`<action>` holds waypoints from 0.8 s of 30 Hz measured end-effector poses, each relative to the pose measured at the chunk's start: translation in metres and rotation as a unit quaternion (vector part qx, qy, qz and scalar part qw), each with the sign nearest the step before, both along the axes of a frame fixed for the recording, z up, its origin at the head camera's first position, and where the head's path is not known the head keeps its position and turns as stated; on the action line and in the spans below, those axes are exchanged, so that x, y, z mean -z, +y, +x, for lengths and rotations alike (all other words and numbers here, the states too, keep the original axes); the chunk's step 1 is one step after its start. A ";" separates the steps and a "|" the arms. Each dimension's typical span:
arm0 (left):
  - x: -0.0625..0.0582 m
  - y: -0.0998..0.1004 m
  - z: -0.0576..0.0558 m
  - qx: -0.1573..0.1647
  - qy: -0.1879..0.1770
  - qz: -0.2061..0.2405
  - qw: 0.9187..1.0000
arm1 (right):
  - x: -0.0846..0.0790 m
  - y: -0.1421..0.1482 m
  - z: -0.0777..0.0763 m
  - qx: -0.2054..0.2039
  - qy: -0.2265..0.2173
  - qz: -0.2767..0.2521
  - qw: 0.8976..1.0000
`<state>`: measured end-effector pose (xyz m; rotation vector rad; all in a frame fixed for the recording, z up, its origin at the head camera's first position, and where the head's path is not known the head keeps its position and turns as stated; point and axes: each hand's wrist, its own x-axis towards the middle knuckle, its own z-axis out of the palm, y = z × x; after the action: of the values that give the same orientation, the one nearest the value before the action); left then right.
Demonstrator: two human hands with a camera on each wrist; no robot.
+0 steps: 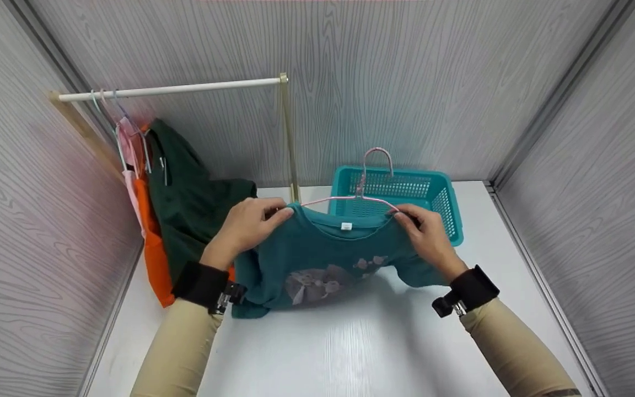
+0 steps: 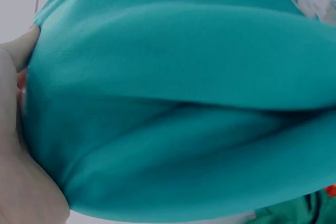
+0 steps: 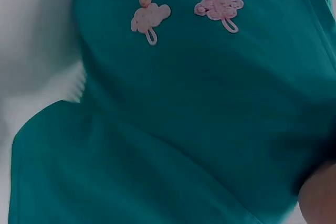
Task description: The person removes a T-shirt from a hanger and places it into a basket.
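Observation:
A teal shirt (image 1: pixel 345 259) with a pale printed front hangs between both hands, a pink hanger (image 1: pixel 360 190) inside its neck and the hook standing up above the collar. At the left shoulder, my left hand (image 1: pixel 248 223) pinches the cloth between thumb and fingers. My right hand (image 1: pixel 425 231) pinches the other shoulder where the hanger's arm enters the neckline. The left wrist view shows the sleeve cloth (image 2: pixel 157 77) stretched from the left hand. Pink cloud-shaped trims (image 3: pixel 149 17) show on the shirt's front in the right wrist view. The hanger's ends are hidden under the cloth.
A rack with a white rail (image 1: pixel 185 88) stands at the back left. Dark green (image 1: pixel 182 193), orange (image 1: pixel 155 259) and pink garments (image 1: pixel 129 143) hang from its left end. Behind the right hand sits a teal plastic basket (image 1: pixel 452 212) on the white table (image 1: pixel 317 353).

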<state>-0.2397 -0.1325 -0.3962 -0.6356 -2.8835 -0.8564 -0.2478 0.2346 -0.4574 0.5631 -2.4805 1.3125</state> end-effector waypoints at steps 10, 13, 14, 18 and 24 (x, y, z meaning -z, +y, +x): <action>-0.009 0.056 0.001 0.055 0.061 -0.083 0.993 | 0.002 -0.011 0.005 -0.024 0.053 0.024 0.998; -0.009 0.073 -0.002 0.074 0.025 -0.074 0.994 | 0.002 -0.016 0.006 -0.030 0.043 0.024 0.998; -0.009 0.078 -0.003 0.074 0.014 -0.076 0.994 | 0.002 -0.017 0.005 -0.032 0.041 0.025 0.998; -0.006 0.086 -0.006 0.074 -0.011 -0.090 0.993 | 0.003 -0.016 0.006 -0.037 0.028 0.031 0.998; -0.001 0.077 -0.004 0.092 -0.021 -0.108 0.990 | 0.005 -0.003 0.004 -0.016 0.058 0.076 0.995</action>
<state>-0.2440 -0.0556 -0.3952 -0.9259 -3.0188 -0.5829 -0.2438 0.2313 -0.4626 0.6956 -2.4978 1.0744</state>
